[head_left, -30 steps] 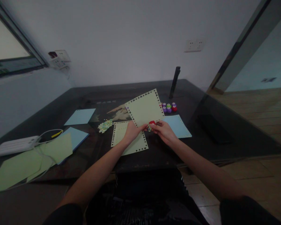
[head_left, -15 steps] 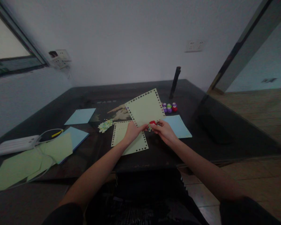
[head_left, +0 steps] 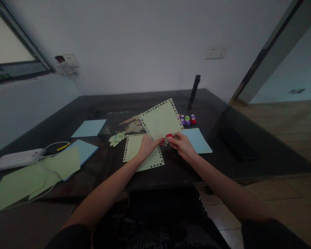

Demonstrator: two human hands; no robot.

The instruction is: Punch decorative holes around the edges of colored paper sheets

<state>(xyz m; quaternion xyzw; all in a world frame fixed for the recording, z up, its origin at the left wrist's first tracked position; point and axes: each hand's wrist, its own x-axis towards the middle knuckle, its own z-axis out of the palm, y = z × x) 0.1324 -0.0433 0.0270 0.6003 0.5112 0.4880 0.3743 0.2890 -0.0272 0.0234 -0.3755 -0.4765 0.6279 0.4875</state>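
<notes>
Apparently, edge-punching is in hand: at the upper bordered sheet's (head_left: 160,119) lower edge, the right hand (head_left: 184,145) grips the red craft punch (head_left: 169,136); the left hand (head_left: 146,146) pinches that edge, where alignment calls for steadiness.

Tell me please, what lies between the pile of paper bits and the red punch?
In the head view: the lower green sheet, the left hand over it, and part of the upper green sheet.
</notes>
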